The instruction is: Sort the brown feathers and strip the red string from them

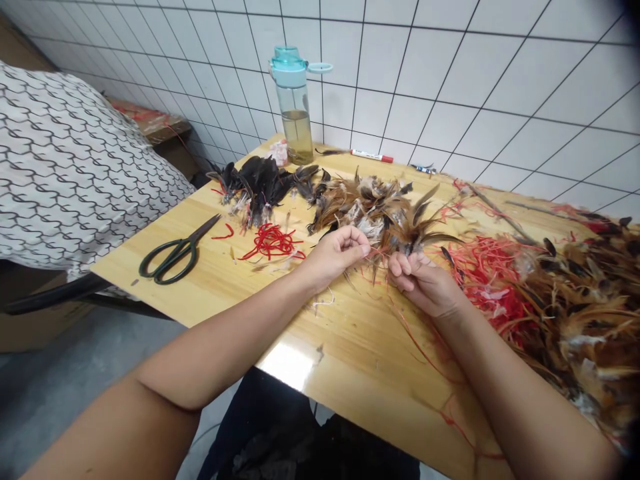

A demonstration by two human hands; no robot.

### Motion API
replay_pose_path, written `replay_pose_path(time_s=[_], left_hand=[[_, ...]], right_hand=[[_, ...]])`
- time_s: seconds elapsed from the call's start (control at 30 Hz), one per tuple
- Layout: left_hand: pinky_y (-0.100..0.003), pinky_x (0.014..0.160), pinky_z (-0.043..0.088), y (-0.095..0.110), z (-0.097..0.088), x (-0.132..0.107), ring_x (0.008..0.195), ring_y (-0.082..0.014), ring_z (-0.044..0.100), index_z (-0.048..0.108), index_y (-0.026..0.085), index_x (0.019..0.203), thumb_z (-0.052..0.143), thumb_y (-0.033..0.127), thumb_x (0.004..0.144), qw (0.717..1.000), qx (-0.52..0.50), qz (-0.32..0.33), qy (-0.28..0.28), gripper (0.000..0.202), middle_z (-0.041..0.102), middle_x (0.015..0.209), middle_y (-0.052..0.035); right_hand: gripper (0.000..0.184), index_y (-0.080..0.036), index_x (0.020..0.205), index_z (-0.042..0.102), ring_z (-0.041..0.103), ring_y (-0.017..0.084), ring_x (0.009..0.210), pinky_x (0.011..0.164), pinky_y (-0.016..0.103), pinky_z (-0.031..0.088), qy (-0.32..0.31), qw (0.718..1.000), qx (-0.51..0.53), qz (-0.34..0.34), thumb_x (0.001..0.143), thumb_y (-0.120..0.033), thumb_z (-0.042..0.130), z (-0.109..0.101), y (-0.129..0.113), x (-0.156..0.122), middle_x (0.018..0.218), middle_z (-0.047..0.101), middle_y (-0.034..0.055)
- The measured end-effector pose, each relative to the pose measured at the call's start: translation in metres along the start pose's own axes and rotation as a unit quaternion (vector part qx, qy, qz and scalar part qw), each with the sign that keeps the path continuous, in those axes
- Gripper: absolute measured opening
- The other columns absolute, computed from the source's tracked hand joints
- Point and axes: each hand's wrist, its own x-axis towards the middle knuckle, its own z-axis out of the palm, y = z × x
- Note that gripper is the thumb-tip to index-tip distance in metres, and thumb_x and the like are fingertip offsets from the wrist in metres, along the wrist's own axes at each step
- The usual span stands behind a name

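Note:
My left hand [341, 259] is closed in a pinch, thumb against forefinger, on a thin red string [379, 253]. Facing it a short way off, my right hand [425, 281] pinches the same string, its fingers curled. A loose red strand runs down over the wooden table [345, 353] below the right hand. Just behind the fingertips is a tuft of brown feathers [414, 223]; whether the right hand also grips its base, I cannot tell. More brown feather bundles [360, 203] lie beyond my hands. Red string pieces [273, 241] are heaped left of my left hand.
Scissors [175, 259] with dark handles lie at the left, near black feather bundles [260, 183]. A water bottle [296, 110] and a red-and-white marker [371, 156] are near the tiled wall. At the right are tangled red strings [493, 273] and a large brown feather pile [590, 293].

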Motion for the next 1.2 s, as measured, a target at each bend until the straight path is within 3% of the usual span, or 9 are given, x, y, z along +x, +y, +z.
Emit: replay_pose_path(time_s=[0.1,0.2,0.3,0.47,0.6,0.73,0.9,1.07,1.2], left_hand=[[-0.022,0.064,0.041,0.006,-0.007,0.000,0.064,-0.0085,0.052,0.061,0.016,0.088,0.060,0.024,0.082,0.988,0.149,0.044,0.018,0.010,0.059,0.074,0.0017],[-0.024,0.069,0.044,0.013,-0.013,-0.001,0.072,-0.0114,0.058,0.065,0.017,0.093,0.055,0.020,0.085,0.951,0.286,0.112,0.027,0.013,0.066,0.081,-0.0008],[-0.025,0.077,0.045,0.017,-0.017,-0.002,0.082,-0.0128,0.060,0.066,0.017,0.089,0.053,0.016,0.086,0.918,0.362,0.164,0.017,0.014,0.068,0.088,-0.0023],[-0.024,0.071,0.042,0.019,-0.020,-0.002,0.074,-0.0116,0.056,0.062,0.016,0.079,0.051,0.018,0.086,0.903,0.398,0.164,0.007,0.014,0.064,0.080,-0.0011],[-0.023,0.061,0.036,0.021,-0.022,-0.002,0.064,-0.0103,0.049,0.059,0.016,0.078,0.050,0.022,0.086,0.906,0.396,0.145,0.034,0.013,0.060,0.072,0.0005],[-0.023,0.060,0.034,0.021,-0.023,-0.003,0.060,-0.0095,0.046,0.056,0.016,0.074,0.050,0.017,0.084,0.890,0.421,0.168,0.045,0.012,0.056,0.066,0.0021],[-0.024,0.063,0.036,0.015,-0.018,-0.005,0.063,-0.0109,0.050,0.056,0.016,0.075,0.050,0.017,0.085,0.869,0.459,0.183,0.021,0.013,0.059,0.070,0.0004],[-0.028,0.069,0.040,0.006,-0.011,-0.006,0.073,-0.0162,0.054,0.057,0.017,0.080,0.049,0.021,0.089,0.813,0.521,0.259,0.025,0.013,0.060,0.077,-0.0045],[-0.032,0.076,0.043,0.001,-0.008,-0.006,0.083,-0.0194,0.057,0.058,0.016,0.083,0.048,0.020,0.088,0.795,0.507,0.332,0.017,0.012,0.064,0.084,-0.0080]], right_hand=[[0.046,-0.021,0.058,0.040,0.024,0.007,0.046,0.047,0.029,0.024,0.033,0.999,-0.029,-0.020,0.073,-0.053,0.070,-0.001,-0.004,0.002,0.067,0.050,-0.0019],[0.047,-0.021,0.057,0.037,0.023,0.007,0.046,0.047,0.028,0.022,0.061,0.997,-0.030,-0.036,0.073,-0.049,0.071,-0.003,-0.006,0.004,0.066,0.047,-0.0024],[0.048,-0.020,0.055,0.035,0.024,0.007,0.047,0.048,0.028,0.021,0.074,0.996,0.001,-0.056,0.071,-0.041,0.075,-0.007,-0.006,0.005,0.067,0.046,-0.0027],[0.042,-0.020,0.056,0.043,0.039,0.011,0.058,0.051,0.028,0.029,0.081,0.995,-0.017,-0.056,0.073,-0.044,0.072,-0.012,-0.002,0.005,0.077,0.054,0.0018],[0.044,-0.021,0.056,0.047,0.048,0.015,0.071,0.055,0.029,0.035,0.126,0.986,-0.081,-0.068,0.070,-0.054,0.071,-0.013,0.000,0.007,0.091,0.060,0.0055],[0.046,-0.022,0.056,0.048,0.053,0.020,0.084,0.067,0.031,0.041,0.135,0.979,-0.114,-0.098,0.072,-0.060,0.068,-0.013,0.001,0.008,0.086,0.060,0.0058],[0.044,-0.023,0.060,0.052,0.049,0.020,0.076,0.075,0.034,0.041,0.110,0.974,-0.164,-0.109,0.076,-0.062,0.062,-0.008,0.004,0.006,0.076,0.056,0.0039],[0.045,-0.022,0.059,0.053,0.044,0.018,0.068,0.072,0.033,0.039,0.060,0.973,-0.207,-0.089,0.077,-0.063,0.061,0.005,0.005,0.001,0.064,0.047,0.0011],[0.043,-0.022,0.061,0.057,0.046,0.017,0.071,0.076,0.033,0.039,0.035,0.957,-0.270,-0.101,0.078,-0.061,0.062,0.016,0.002,-0.001,0.067,0.049,0.0014]])
